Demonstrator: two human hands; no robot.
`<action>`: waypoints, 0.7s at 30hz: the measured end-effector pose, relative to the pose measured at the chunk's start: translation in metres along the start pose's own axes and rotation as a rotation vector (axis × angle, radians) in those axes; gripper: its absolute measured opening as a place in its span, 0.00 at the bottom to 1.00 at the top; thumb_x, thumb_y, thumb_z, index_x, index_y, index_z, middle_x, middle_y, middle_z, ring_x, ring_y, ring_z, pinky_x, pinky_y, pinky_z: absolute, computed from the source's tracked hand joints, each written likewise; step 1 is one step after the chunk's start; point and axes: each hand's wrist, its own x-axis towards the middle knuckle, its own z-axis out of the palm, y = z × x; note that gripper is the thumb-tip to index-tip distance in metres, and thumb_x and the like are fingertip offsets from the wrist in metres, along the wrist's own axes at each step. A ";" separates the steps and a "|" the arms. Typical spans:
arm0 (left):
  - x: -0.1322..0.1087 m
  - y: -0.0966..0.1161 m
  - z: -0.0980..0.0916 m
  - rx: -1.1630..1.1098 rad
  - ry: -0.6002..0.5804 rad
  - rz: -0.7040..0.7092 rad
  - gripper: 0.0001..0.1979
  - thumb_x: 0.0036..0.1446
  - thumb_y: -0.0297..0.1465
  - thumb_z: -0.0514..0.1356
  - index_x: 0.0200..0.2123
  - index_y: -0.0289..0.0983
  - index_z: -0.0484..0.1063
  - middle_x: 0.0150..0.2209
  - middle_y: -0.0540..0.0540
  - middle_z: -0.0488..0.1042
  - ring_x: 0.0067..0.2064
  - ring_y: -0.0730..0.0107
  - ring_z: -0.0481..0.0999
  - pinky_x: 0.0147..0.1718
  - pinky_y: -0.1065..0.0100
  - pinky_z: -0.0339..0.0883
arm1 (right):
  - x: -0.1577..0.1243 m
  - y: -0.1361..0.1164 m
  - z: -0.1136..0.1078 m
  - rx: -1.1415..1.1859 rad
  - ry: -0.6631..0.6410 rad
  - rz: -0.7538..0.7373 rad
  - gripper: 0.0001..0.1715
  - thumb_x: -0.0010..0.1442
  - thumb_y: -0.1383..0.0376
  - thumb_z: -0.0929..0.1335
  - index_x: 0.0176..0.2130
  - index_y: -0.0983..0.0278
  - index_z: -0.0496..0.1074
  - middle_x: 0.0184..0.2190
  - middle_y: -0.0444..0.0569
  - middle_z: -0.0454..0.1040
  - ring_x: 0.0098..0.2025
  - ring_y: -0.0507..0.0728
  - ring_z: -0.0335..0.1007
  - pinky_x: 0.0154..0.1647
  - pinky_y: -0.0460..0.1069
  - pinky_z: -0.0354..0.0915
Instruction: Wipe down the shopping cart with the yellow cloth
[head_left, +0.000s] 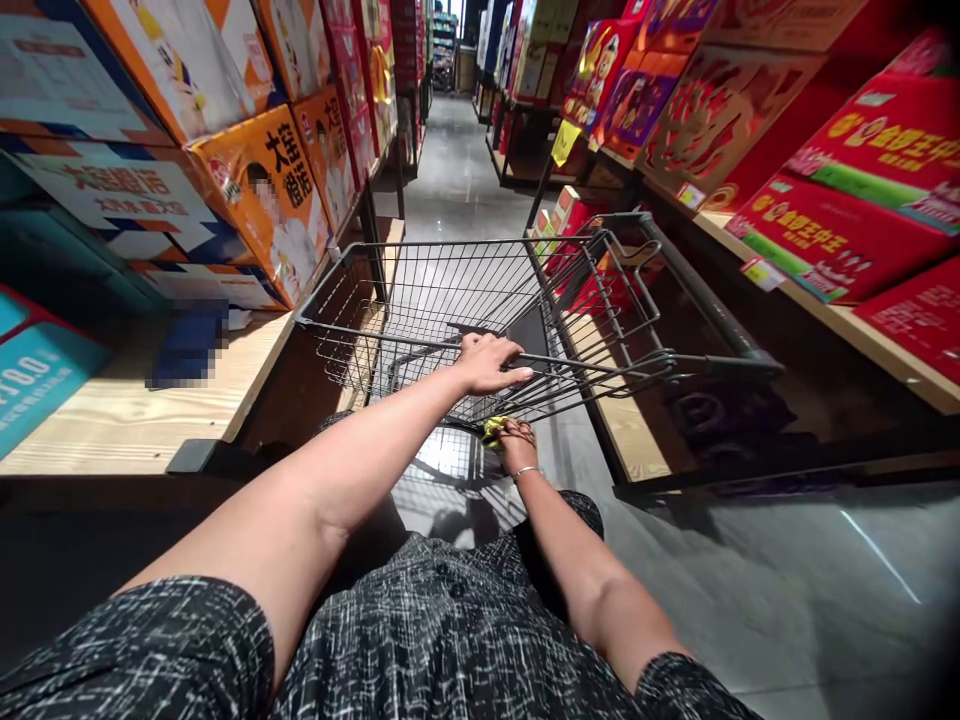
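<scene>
A grey wire shopping cart stands sideways in front of me, its handle bar toward the right. My left hand lies over the near top rim of the basket, fingers curled across it and thumb stretched out to the right. Lower down, my right hand has its fingers closed round a yellow cloth. That cloth is against the cart's lower side by the dark frame tube; how firmly it touches cannot be made out. Through the wires of the basket, the floor shows.
Stacked orange boxes sit on a wooden shelf at the left. On the right, red gift boxes fill another shelf with price tags along its edge. Between the shelves a grey tiled aisle runs away from me.
</scene>
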 end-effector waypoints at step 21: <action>-0.008 0.003 -0.004 -0.022 0.004 -0.015 0.26 0.61 0.53 0.55 0.54 0.43 0.72 0.54 0.45 0.77 0.59 0.52 0.67 0.59 0.51 0.48 | -0.031 0.065 -0.197 -0.143 1.039 -0.108 0.11 0.60 0.66 0.67 0.38 0.58 0.80 0.43 0.52 0.71 0.50 0.63 0.61 0.55 0.61 0.61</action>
